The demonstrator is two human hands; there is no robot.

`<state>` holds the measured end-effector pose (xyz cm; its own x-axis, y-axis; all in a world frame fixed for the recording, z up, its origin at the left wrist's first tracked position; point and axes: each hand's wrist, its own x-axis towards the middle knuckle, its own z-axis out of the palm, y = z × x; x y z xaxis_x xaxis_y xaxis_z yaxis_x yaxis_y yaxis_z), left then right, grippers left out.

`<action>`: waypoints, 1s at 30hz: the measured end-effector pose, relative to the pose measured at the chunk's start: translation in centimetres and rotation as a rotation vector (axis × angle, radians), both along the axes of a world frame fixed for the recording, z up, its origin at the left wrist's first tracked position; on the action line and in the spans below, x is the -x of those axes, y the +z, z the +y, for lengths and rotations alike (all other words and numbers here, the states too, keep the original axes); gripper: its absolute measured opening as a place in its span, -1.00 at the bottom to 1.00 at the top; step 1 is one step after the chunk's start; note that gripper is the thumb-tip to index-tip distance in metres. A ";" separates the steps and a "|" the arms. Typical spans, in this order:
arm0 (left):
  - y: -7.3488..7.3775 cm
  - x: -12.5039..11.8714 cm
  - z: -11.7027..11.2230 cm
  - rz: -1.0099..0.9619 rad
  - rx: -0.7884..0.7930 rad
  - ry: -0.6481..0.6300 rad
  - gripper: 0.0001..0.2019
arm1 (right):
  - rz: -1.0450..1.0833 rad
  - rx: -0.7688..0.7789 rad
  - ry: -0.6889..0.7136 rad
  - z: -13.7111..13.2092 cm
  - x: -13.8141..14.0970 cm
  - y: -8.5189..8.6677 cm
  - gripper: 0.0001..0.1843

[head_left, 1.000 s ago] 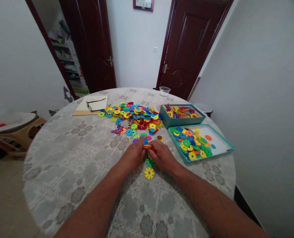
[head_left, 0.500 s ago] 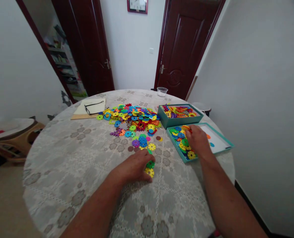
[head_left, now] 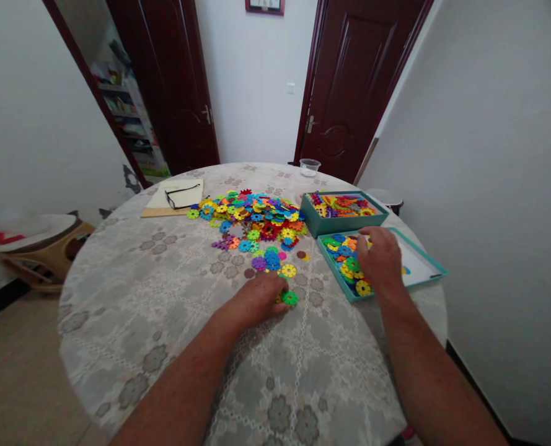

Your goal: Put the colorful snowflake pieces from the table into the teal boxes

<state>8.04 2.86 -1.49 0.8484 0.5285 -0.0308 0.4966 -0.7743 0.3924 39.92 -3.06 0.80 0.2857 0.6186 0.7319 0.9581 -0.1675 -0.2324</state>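
My left hand (head_left: pixel 260 298) rests low over the table with thumb and fingers closed on a green notched disc (head_left: pixel 290 298); a bit of yellow shows under the fingers. Just beyond it lie a yellow disc (head_left: pixel 289 270) and a purple disc (head_left: pixel 259 263). My right hand (head_left: pixel 381 257) is over a shallow teal box lid (head_left: pixel 344 288) that holds many coloured discs in its left part. Its fingers are curled together, and what they hold, if anything, is hidden. Farther back spreads a large pile of mixed notched discs (head_left: pixel 256 217).
Behind the lid stands a deeper teal box (head_left: pixel 321 226) filled with coloured pieces. Black glasses (head_left: pixel 180 201) lie on a notebook (head_left: pixel 157 207) at the back left. A clear plastic cup (head_left: pixel 309 167) is at the far edge of the round table (head_left: pixel 163 310).
My left hand has closed from a wide curve around discs to a grip on the green one. My right hand has shifted slightly right over the lid, and the orange piece at its fingertips no longer shows.
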 end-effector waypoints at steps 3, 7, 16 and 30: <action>0.2 -0.4 0.1 0.030 -0.062 0.023 -0.79 | 0.048 0.055 0.297 0.3 4.1 -0.3 -0.80; 0.4 -0.7 0.4 0.077 -0.111 0.087 -0.84 | 0.080 0.315 0.633 -0.2 8.6 -1.5 -0.73; 1.3 0.0 0.3 0.030 -0.116 0.070 -0.82 | -0.002 0.569 0.519 1.4 11.6 -4.2 -0.63; 0.3 -0.2 0.4 0.050 -0.069 0.157 -0.75 | 0.282 0.658 0.562 1.8 10.3 -3.2 -0.81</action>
